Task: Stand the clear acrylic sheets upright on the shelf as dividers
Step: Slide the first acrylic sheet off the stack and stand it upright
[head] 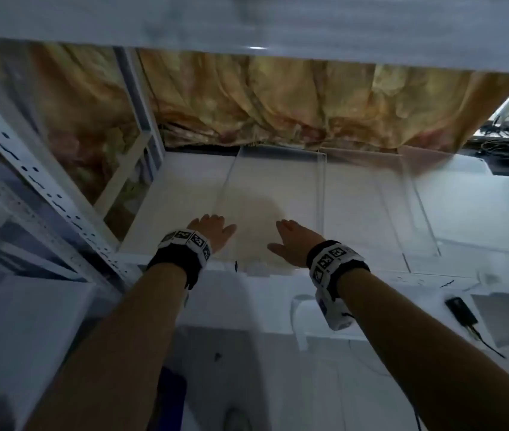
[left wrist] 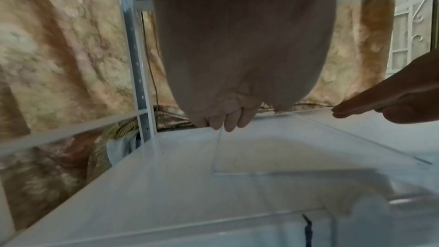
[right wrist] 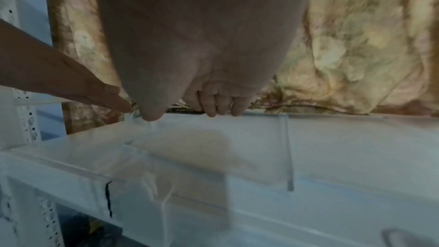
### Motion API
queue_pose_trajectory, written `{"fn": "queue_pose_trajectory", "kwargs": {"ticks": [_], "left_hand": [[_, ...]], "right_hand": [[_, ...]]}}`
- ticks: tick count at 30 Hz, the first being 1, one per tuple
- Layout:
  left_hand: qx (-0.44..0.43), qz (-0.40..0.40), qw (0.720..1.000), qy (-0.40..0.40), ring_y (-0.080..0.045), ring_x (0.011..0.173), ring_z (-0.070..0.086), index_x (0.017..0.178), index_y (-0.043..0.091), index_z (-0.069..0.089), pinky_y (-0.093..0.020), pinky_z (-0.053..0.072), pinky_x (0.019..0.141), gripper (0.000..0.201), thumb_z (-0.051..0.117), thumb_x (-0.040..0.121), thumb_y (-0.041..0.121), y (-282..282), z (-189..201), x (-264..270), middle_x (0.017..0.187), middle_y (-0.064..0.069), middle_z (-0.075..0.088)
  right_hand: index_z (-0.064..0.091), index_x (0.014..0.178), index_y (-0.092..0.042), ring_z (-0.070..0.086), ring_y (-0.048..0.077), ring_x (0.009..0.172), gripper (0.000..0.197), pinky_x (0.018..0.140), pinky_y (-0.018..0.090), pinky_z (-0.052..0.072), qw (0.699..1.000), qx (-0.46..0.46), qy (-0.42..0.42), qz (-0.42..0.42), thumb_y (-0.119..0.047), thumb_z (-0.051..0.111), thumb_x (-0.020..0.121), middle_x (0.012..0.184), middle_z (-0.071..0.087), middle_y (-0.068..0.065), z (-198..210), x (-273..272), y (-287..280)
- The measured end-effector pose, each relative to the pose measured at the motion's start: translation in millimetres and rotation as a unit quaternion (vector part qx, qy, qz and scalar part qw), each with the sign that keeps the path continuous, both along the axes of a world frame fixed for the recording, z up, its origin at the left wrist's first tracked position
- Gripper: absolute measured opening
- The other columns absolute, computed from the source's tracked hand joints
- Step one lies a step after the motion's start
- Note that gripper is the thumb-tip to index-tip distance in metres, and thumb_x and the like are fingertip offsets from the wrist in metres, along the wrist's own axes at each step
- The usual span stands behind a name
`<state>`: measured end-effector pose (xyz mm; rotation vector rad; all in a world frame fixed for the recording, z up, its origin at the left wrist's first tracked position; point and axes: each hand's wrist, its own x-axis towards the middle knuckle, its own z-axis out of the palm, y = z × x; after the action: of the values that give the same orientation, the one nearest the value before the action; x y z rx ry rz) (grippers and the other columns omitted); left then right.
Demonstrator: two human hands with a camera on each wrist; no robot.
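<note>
A clear acrylic sheet lies low over the white shelf, its long edges running away from me. My left hand reaches to the sheet's near left edge, fingers straight and thumb spread; its fingertips meet that edge. My right hand lies on the near right part of the sheet, fingers straight, thumb pointing left. Neither hand curls round the sheet. A second clear sheet lies flat on the shelf just to the right.
A white upper shelf board hangs close overhead. A perforated white post stands at the left. A gold patterned curtain closes the back. A small black device with a cable lies on the lower right ledge.
</note>
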<state>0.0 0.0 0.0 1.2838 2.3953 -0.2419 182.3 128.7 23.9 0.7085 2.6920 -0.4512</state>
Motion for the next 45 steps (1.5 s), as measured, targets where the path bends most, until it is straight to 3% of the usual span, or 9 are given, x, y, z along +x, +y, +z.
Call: {"fn": "queue_pose_trajectory", "kwargs": {"ticks": [3, 6, 10, 14, 23, 28, 34, 38, 45], "left_hand": [[-0.029, -0.005, 0.999, -0.023, -0.030, 0.144, 0.022, 0.152, 0.014, 0.023, -0.043, 0.022, 0.116, 0.055, 0.018, 0.104, 0.039, 3, -17, -10, 0.159, -0.007, 0.021], [-0.022, -0.007, 0.998, -0.064, -0.028, 0.145, 0.021, 0.153, 0.015, 0.018, -0.043, 0.022, 0.117, 0.064, 0.028, 0.101, 0.050, 4, -30, -14, 0.160, -0.005, 0.019], [-0.050, -0.037, 0.996, -0.065, -0.028, 0.149, 0.003, 0.155, 0.026, 0.003, -0.049, 0.013, 0.119, 0.084, 0.043, 0.091, 0.063, 2, -48, -16, 0.163, -0.002, -0.004], [-0.039, -0.031, 0.996, -0.076, -0.029, 0.149, -0.012, 0.153, 0.032, -0.008, -0.051, 0.004, 0.120, 0.099, 0.053, 0.084, 0.065, -3, -61, -15, 0.162, -0.002, -0.018], [0.042, 0.021, 0.992, -0.115, -0.026, 0.148, -0.019, 0.154, 0.035, -0.003, -0.051, -0.007, 0.119, 0.089, 0.054, 0.089, 0.056, -8, -75, -12, 0.161, 0.002, -0.020], [0.080, 0.035, 0.987, -0.135, -0.023, 0.148, -0.021, 0.154, 0.035, 0.000, -0.047, -0.011, 0.119, 0.089, 0.058, 0.088, 0.051, -12, -78, -12, 0.162, 0.004, -0.019], [0.089, 0.039, 0.982, -0.162, -0.022, 0.147, -0.022, 0.154, 0.033, 0.002, -0.045, -0.013, 0.119, 0.089, 0.061, 0.089, 0.044, -15, -73, -13, 0.161, 0.002, -0.020], [0.097, 0.050, 0.982, -0.153, -0.022, 0.148, -0.020, 0.154, 0.035, 0.004, -0.045, -0.011, 0.120, 0.090, 0.064, 0.087, 0.045, -14, -77, -12, 0.162, 0.003, -0.017], [0.102, 0.060, 0.982, -0.145, -0.021, 0.148, -0.019, 0.154, 0.035, 0.006, -0.045, -0.011, 0.120, 0.091, 0.066, 0.085, 0.045, -12, -76, -10, 0.162, 0.004, -0.016]], "right_hand": [[0.014, 0.149, -0.006, 0.021, 0.026, 0.144, 0.069, 0.116, 0.039, 0.023, 1.000, -0.017, -0.021, 0.000, -0.047, 0.036, 0.098, 0.158, 0.019, 0.011, -22, -14, 1], [0.018, 0.148, -0.008, 0.022, 0.027, 0.143, 0.065, 0.116, 0.039, 0.022, 0.999, -0.035, -0.025, 0.018, -0.046, 0.036, 0.098, 0.157, 0.021, 0.012, -41, -16, 1], [0.023, 0.149, -0.023, 0.012, 0.029, 0.147, 0.061, 0.120, 0.040, 0.013, 0.999, -0.039, -0.011, 0.031, -0.050, 0.037, 0.097, 0.160, 0.009, 0.012, -67, -11, 10], [0.022, 0.149, -0.034, 0.000, 0.030, 0.148, 0.061, 0.120, 0.041, 0.003, 0.998, -0.019, -0.005, 0.065, -0.056, 0.037, 0.094, 0.161, -0.003, 0.012, -86, -3, 14], [0.029, 0.143, -0.044, -0.003, 0.029, 0.148, 0.048, 0.119, 0.043, 0.001, 0.997, -0.040, 0.017, 0.061, -0.054, 0.032, 0.096, 0.161, -0.003, 0.010, -98, -4, 21], [0.040, 0.140, -0.038, 0.005, 0.028, 0.148, 0.043, 0.119, 0.044, 0.002, 0.994, -0.040, 0.065, 0.082, -0.046, 0.036, 0.098, 0.161, 0.008, 0.010, -95, -4, 20], [0.051, 0.135, -0.022, 0.015, 0.023, 0.147, 0.039, 0.119, 0.030, 0.005, 0.980, -0.093, 0.147, 0.094, -0.033, 0.045, 0.098, 0.157, 0.022, 0.008, -99, -1, 20], [0.057, 0.130, -0.021, 0.020, 0.025, 0.146, 0.037, 0.119, 0.032, 0.010, 0.975, -0.106, 0.180, 0.082, -0.031, 0.051, 0.096, 0.155, 0.029, 0.008, -105, -1, 21], [0.055, 0.132, -0.023, 0.016, 0.022, 0.147, 0.038, 0.118, 0.030, 0.005, 0.977, -0.120, 0.156, 0.084, -0.032, 0.052, 0.095, 0.157, 0.024, 0.006, -105, -5, 26]]}}
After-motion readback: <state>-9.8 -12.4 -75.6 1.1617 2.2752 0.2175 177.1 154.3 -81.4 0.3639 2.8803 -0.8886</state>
